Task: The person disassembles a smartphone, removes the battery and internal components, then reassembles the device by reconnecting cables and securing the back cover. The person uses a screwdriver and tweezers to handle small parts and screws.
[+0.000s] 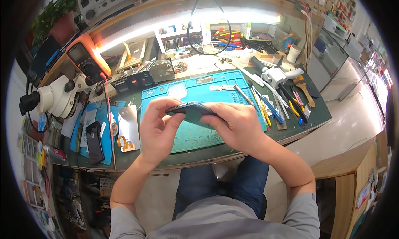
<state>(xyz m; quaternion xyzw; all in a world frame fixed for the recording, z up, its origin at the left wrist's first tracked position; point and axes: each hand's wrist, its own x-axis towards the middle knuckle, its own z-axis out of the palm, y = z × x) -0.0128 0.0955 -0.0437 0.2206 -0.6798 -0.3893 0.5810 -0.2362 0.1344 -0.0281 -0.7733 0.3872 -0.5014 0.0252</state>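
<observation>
Between my two hands I hold a dark smartphone, tilted so that one narrow edge faces up toward me. My left hand is closed on its left end, thumb in front and fingers behind. At the other end my right hand grips it, with the thumb pressed on its near face. The phone is above a teal repair mat, apart from it. Just beyond my right hand, a screwdriver-like tool lies on the mat. Most of the phone's far face is hidden.
To the left stand a white microscope and an orange multimeter. A black phone and a silver phone back plate lie near them. Pens, tweezers and a brush crowd the right side, below a bright lamp strip.
</observation>
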